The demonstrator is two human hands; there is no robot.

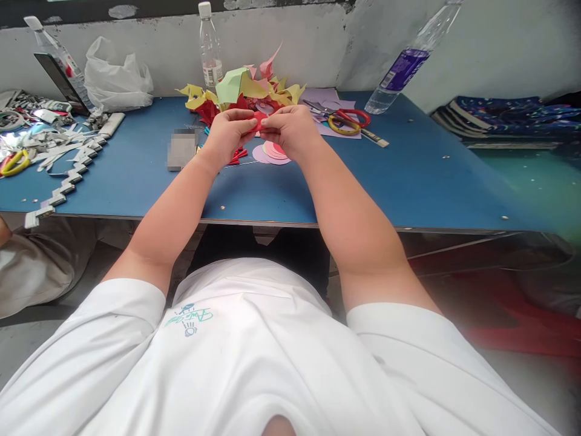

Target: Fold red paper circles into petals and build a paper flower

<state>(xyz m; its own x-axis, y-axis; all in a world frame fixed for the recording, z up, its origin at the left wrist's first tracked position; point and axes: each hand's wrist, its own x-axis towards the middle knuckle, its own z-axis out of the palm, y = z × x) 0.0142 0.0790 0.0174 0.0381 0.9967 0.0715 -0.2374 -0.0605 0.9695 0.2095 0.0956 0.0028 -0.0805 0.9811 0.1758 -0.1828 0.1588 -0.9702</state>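
Both of my hands are raised over the blue table (408,175) and pinch one small red paper piece (258,121) between them. My left hand (229,133) grips its left side with closed fingers. My right hand (290,128) grips its right side, fingers curled. Just below the hands lies a stack of pink and lilac paper circles (272,152). Red paper scraps (238,157) lie under my left wrist. Behind the hands is a heap of yellow, green, red and pink paper offcuts (247,89).
Red and yellow-handled scissors (347,119) lie on lilac paper at the right. Clear bottles stand at the back (210,48) and lean at the right (408,60). A white plastic bag (117,75), folded paper strips (68,163) and another person's sleeve (22,266) are at the left.
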